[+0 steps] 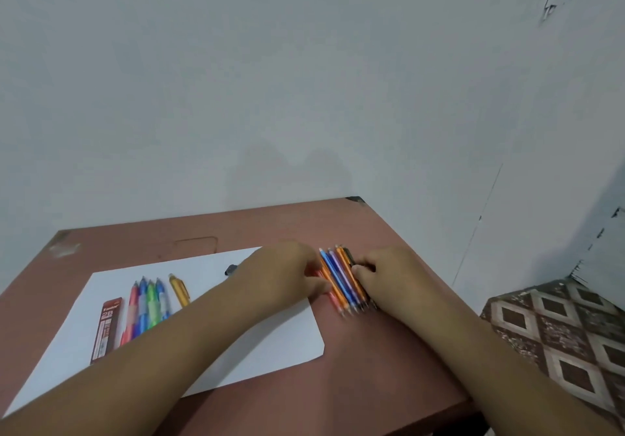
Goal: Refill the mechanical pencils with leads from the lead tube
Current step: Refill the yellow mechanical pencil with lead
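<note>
Both hands at the bundle of mechanical pencils (343, 280), just off the right edge of the white paper (270, 344).

My left hand (287, 273) and right hand (378, 275) flank and touch it; I cannot tell their grip. The lead tube (107, 329) lies on the paper's left part, beside five more pencils (148, 303).

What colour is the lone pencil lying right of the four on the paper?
Yellow-orange pencil, clearest in the head view.
</note>
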Demonstrator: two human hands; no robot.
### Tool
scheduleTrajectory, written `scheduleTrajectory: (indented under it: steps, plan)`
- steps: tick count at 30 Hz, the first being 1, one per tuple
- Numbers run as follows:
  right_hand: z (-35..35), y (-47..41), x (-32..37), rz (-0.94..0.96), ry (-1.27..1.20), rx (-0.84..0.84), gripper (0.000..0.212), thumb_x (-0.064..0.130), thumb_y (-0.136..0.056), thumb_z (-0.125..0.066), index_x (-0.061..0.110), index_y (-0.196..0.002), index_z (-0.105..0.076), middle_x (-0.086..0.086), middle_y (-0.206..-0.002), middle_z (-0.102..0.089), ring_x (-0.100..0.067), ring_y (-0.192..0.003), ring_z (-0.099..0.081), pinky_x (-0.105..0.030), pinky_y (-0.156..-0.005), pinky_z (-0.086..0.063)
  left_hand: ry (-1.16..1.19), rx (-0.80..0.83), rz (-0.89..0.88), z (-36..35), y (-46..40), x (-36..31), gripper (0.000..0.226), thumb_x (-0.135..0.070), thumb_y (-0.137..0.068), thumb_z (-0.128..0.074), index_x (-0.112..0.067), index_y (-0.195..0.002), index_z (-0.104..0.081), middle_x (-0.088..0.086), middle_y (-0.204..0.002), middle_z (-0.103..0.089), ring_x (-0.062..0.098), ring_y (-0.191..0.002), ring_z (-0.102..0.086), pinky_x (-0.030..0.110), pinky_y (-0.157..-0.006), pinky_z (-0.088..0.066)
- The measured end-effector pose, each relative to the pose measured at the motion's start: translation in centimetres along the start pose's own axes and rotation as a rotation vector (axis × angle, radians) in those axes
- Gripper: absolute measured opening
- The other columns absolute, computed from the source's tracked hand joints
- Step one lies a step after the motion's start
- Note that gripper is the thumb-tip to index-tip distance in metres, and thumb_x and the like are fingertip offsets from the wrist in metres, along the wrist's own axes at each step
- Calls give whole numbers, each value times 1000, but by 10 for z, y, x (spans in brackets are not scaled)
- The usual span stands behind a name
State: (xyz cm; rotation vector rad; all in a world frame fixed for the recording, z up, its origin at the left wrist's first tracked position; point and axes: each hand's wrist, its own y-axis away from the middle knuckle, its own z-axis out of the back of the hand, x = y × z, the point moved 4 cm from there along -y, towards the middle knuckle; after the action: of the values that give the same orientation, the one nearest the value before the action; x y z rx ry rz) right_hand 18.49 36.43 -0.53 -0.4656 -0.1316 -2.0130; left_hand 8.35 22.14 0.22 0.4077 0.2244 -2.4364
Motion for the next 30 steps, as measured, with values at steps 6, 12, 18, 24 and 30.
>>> scheduleTrajectory:
  steps: [6, 12, 18, 24, 30]
  plan:
    - [-1, -5, 10, -15, -5, 2, 26, 38, -100, -52, 24, -92, -72, 7, -79, -66, -6, -68, -59, -18, -54, -36, 15, -16, -18, 6, 12, 12, 41, -55, -86, -69, -34, -121, -67, -11, -114, -67, 7, -96, -60, 22, -78, -47]
    - [3, -16, 42, 82, 129, -145, 29, 38, -99, -49, 23, -81, -64, 5, -81, -65, -9, -70, -59, -31, -65, -54, 0, -91, 23, 34, 48, 74, 32, -63, -84, -64, -46, -110, -69, -25, -108, -64, 2, -98, -58, 24, -86, -50]
    - [-23, -13, 128, 591, 23, 62, 25, 27, -103, -53, 34, -120, -70, 20, -101, -56, -7, -96, -54, -27, -83, -47, 29, -210, 213, 82, 93, 152, 19, -49, -94, -61, -46, -111, -70, -30, -109, -61, -4, -92, -59, 8, -70, -38]
    - [-56, 4, 179, 933, 144, 282, 35, 17, -100, -61, 38, -127, -67, 16, -122, -55, -3, -106, -49, -11, -84, -40, 39, -231, 265, 75, 105, 184, 19, -45, -97, -57, -47, -113, -68, -28, -116, -63, -7, -87, -59, 6, -64, -40]
    - [-75, -1, 181, 1072, 256, 306, 38, 18, -101, -60, 38, -133, -63, 11, -131, -56, -7, -116, -48, -21, -96, -44, 123, -239, 238, 59, 100, 193, 20, -40, -100, -53, -47, -114, -66, -22, -123, -63, -1, -94, -62, 19, -76, -54]
